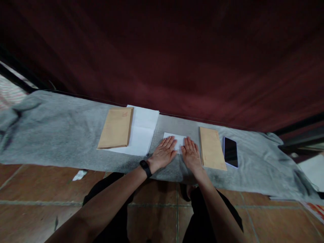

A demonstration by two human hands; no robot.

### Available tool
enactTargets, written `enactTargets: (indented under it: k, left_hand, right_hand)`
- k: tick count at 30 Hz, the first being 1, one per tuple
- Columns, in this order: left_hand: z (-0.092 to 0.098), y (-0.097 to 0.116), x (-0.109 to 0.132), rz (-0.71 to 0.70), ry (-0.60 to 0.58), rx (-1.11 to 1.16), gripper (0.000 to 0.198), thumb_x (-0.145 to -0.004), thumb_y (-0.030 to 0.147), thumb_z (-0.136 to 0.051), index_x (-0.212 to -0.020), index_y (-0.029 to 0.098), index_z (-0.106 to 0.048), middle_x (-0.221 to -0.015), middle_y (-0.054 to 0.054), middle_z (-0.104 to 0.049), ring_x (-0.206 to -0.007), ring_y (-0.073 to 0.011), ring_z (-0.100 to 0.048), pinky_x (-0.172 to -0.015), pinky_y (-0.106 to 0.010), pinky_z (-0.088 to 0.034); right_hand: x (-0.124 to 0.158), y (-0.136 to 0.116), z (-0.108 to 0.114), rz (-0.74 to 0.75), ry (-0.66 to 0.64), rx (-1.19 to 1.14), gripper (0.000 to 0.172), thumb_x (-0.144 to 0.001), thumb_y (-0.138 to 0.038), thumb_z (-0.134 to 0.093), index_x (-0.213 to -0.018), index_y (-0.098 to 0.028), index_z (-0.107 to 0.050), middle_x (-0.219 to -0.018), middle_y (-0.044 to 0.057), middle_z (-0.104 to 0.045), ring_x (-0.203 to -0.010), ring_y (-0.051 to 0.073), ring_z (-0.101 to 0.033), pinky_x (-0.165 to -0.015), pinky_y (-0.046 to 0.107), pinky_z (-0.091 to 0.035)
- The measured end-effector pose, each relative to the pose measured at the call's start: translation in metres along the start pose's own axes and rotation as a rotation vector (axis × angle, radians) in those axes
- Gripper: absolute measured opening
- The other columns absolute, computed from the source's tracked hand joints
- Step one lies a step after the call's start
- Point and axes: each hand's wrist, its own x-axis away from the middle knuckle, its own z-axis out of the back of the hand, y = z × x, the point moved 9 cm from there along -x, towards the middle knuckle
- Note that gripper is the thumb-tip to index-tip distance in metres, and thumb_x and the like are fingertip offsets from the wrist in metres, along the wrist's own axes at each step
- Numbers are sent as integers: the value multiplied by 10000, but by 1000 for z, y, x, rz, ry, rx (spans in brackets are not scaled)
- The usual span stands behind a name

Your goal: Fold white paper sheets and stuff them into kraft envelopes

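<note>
- Left hand: spread flat, palm down, fingers straight and close together, pointing away from the person and slightly to the right. It grips nothing and its fingertips rest on the folded white paper.
- Wristband: black, on the left wrist, at the near edge of the counter.
- Right hand: also flat and fully extended, palm down, fingers pointing away from the person. It clasps nothing and lies on the right part of the same paper, just beside the left hand without overlapping it.
- Folded white paper: a small rectangle lying flat on the grey cloth, between the two envelope piles. Its long axis runs left to right along the counter. The far edge shows past the fingertips, and the near part is hidden under the hands.
- Right brown envelope: just beside the right hand, long axis running away from the person, its far end leaning a little left.
- Phone: dark screen up, just right of that envelope and roughly parallel to it.
- Left brown envelope: well left of the hands, on top of the white sheets, which show along its right side.
- Curtain: dark red, behind the counter.
- Tiled floor: reddish brown, with a small scrap of paper near the counter's edge.
</note>
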Motion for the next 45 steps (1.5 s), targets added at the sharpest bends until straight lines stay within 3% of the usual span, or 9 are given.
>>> enactTargets:
  k: [9, 17, 28, 39, 45]
  left_hand:
    - [3, -25, -6, 135, 62, -60, 609, -1034, 420, -266, -1527, 71, -349, -1611, -148, -320, -1518, -244, -230, -1242, -411, -183]
    - [11, -35, -8, 196, 63, -66, 589, -1021, 365, -267, -1517, 65, -367, -1587, -156, -369, -1504, -256, -271, -1226, -437, -226]
    - [22, -46, -31, 180, 78, -58, 476, -995, 238, -346, -1442, 134, -475, -1403, -148, -564, -1284, -271, -524, -1107, -420, -380]
    - [29, -58, -47, 219, 65, 16, 248, -900, 198, -566, -1143, 193, -619, -1225, -107, -605, -1144, -275, -553, -975, -417, -441]
    - [36, -62, -56, 244, 107, 175, 151, -853, 88, -583, -945, 208, -592, -968, -54, -662, -986, -225, -613, -918, -363, -475]
  right_hand:
    - [-3, 13, 5, -77, 45, -13, 571, -1056, -364, -255, -1555, -92, -306, -1605, 152, -329, -1473, 282, -322, -1187, 472, -285]
    - [-5, 19, 2, -103, 67, -52, 547, -1044, -324, -287, -1533, -89, -355, -1591, 154, -363, -1463, 275, -341, -1184, 464, -298]
    - [-26, 13, 3, -51, 39, -134, 553, -973, -158, -340, -1524, -146, -385, -1564, 125, -423, -1441, 231, -384, -1171, 450, -309]
    - [-40, 11, 7, -16, 47, -184, 543, -944, -122, -387, -1483, -148, -448, -1504, 131, -503, -1402, 219, -427, -1161, 436, -309]
    - [-47, 15, 14, -64, 69, -254, 541, -911, -149, -462, -1451, -151, -490, -1407, 136, -581, -1327, 236, -498, -1136, 414, -360]
